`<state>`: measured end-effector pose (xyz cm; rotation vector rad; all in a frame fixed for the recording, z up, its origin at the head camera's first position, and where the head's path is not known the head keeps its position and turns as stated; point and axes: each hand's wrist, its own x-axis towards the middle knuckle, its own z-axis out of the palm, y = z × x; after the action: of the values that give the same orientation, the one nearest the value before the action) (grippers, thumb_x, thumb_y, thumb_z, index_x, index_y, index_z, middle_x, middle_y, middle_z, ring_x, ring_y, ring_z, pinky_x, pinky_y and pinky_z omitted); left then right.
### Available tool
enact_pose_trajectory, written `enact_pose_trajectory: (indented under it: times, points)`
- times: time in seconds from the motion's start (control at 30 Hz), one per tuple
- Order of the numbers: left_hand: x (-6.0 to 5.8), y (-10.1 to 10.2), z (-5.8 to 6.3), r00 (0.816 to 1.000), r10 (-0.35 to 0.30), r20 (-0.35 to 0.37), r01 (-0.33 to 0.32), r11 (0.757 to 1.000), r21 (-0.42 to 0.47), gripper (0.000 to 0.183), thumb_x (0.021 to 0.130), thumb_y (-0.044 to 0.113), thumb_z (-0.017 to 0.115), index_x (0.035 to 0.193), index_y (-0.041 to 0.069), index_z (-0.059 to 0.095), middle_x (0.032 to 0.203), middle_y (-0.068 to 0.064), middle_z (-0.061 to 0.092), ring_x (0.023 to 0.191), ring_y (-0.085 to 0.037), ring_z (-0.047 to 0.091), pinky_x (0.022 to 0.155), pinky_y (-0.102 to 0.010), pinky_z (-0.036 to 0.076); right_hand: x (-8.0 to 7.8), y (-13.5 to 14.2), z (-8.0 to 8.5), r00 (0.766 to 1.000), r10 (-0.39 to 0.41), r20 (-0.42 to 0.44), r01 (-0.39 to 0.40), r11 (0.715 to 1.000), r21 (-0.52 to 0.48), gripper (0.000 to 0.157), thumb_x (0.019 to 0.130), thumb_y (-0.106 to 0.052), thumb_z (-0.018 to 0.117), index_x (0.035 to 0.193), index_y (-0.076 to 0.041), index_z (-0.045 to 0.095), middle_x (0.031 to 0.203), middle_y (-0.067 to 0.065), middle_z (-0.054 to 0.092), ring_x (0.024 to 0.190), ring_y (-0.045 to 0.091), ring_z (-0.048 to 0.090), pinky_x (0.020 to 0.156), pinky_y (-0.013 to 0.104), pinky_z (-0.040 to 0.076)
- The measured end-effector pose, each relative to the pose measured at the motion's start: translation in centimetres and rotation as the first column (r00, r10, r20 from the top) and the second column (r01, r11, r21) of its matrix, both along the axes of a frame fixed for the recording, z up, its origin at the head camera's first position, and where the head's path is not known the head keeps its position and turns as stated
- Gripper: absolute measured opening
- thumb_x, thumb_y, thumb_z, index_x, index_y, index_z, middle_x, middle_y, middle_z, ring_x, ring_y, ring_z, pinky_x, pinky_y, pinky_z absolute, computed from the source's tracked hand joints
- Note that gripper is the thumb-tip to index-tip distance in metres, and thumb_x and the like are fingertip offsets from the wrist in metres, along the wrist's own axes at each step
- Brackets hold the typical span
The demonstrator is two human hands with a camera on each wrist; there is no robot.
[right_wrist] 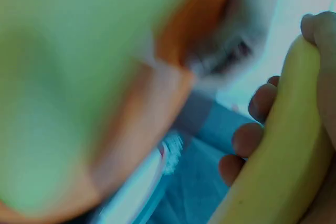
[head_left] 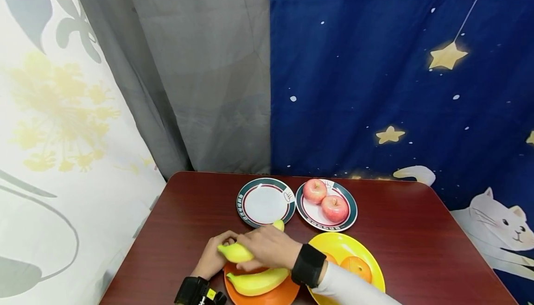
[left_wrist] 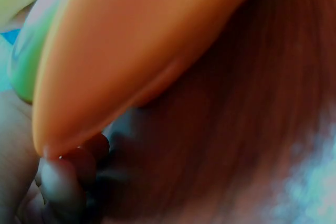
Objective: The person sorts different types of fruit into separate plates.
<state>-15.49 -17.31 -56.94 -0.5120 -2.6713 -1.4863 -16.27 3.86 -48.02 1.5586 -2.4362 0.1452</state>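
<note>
My right hand [head_left: 271,247] grips a yellow banana [head_left: 235,252] along its length, fingers wrapped round it, as the right wrist view also shows. The held banana [right_wrist: 278,166] is above the far side of an orange plate [head_left: 246,298]. A second banana [head_left: 258,282] lies on that plate. My left hand [head_left: 212,256] is at the plate's far left rim; in the left wrist view its fingers [left_wrist: 62,184] curl under the edge of the orange plate [left_wrist: 131,40] and hold it. Part of the left hand is hidden behind the held banana in the head view.
Behind my hands stands a white plate [head_left: 267,203] with a dark green rim. To its right, a similar plate [head_left: 319,219] carries two apples [head_left: 335,208]. A yellow plate [head_left: 373,261] with oranges [head_left: 356,268] lies partly under my right forearm. Curtains hang behind the brown table [head_left: 417,240].
</note>
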Motion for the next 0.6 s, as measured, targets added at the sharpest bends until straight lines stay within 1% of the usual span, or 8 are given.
enact_pose_trajectory:
  times: [0.03,0.1,0.17,0.3,0.4,0.47,0.53,0.6]
  points:
    - [-0.1,0.0,0.0,1.000,-0.014,0.009,0.014,1.000,0.007,0.008,0.094,0.026,0.059,0.099,0.025,0.065,0.078,0.009,0.061,0.065,-0.007,0.054,0.063,-0.025,0.046,0.3,0.1,-0.4,1.000,0.007,0.026,-0.008,0.999,0.033,0.044,0.090,-0.064,0.044,0.102,-0.022,0.054,0.067,-0.015,0.042,0.053,0.003,0.037,0.047,0.019,0.026]
    - [-0.2,0.0,0.1,0.999,-0.018,0.046,0.018,1.000,0.004,0.014,0.097,0.033,0.053,0.100,0.026,0.065,0.076,0.007,0.061,0.061,-0.008,0.053,0.060,-0.025,0.046,0.8,0.2,-1.0,0.997,0.013,0.079,-0.019,0.997,0.081,0.046,0.091,-0.064,0.042,0.108,-0.023,0.054,0.068,-0.015,0.044,0.055,0.002,0.038,0.049,0.018,0.026]
    - [-0.2,0.0,0.2,0.997,-0.013,0.078,0.013,1.000,0.012,0.020,0.098,0.037,0.050,0.101,0.025,0.065,0.080,0.006,0.063,0.065,-0.007,0.058,0.062,-0.025,0.048,1.0,0.4,-1.6,0.992,0.013,0.128,-0.027,0.994,0.107,0.047,0.092,-0.064,0.040,0.111,-0.023,0.052,0.070,-0.014,0.047,0.056,0.002,0.039,0.050,0.017,0.027]
    - [-0.2,-0.1,0.3,0.993,-0.003,0.114,-0.001,0.999,0.039,0.026,0.100,0.038,0.045,0.104,0.022,0.065,0.097,0.006,0.067,0.083,-0.007,0.065,0.070,-0.026,0.051,1.1,0.7,-2.2,0.970,-0.005,0.242,-0.024,0.993,0.117,0.049,0.092,-0.065,0.038,0.118,-0.025,0.049,0.085,-0.014,0.056,0.066,0.002,0.045,0.056,0.016,0.032]
    - [-0.2,-0.2,0.3,0.992,-0.006,0.129,-0.001,0.998,0.058,0.027,0.100,0.037,0.044,0.106,0.022,0.065,0.102,0.005,0.067,0.087,-0.007,0.066,0.072,-0.027,0.051,0.9,0.9,-2.3,0.949,-0.021,0.314,-0.021,0.991,0.131,0.053,0.091,-0.066,0.037,0.125,-0.027,0.047,0.099,-0.013,0.060,0.077,0.003,0.052,0.064,0.016,0.038]
    - [-0.1,-0.2,0.3,0.993,-0.012,0.120,0.005,0.998,0.064,0.027,0.100,0.036,0.044,0.106,0.021,0.065,0.102,0.004,0.067,0.087,-0.008,0.066,0.072,-0.027,0.051,0.8,0.9,-2.3,0.944,-0.028,0.329,-0.020,0.990,0.141,0.054,0.091,-0.067,0.036,0.126,-0.027,0.046,0.105,-0.012,0.060,0.084,0.003,0.054,0.069,0.017,0.040]
    - [-0.2,-0.2,0.2,0.994,-0.011,0.113,0.003,0.997,0.071,0.026,0.100,0.036,0.044,0.106,0.021,0.066,0.101,0.004,0.067,0.087,-0.008,0.066,0.072,-0.027,0.051,0.7,1.0,-2.3,0.948,-0.031,0.316,-0.019,0.987,0.156,0.054,0.091,-0.067,0.034,0.124,-0.026,0.047,0.105,-0.011,0.060,0.087,0.005,0.055,0.070,0.018,0.042]
    - [-0.2,-0.3,0.2,0.996,-0.006,0.094,0.000,0.997,0.072,0.026,0.100,0.036,0.045,0.105,0.021,0.066,0.099,0.004,0.067,0.086,-0.008,0.066,0.072,-0.027,0.051,0.7,1.1,-2.3,0.954,-0.035,0.296,-0.019,0.984,0.176,0.055,0.092,-0.066,0.032,0.124,-0.025,0.049,0.107,-0.011,0.059,0.092,0.006,0.056,0.075,0.020,0.044]
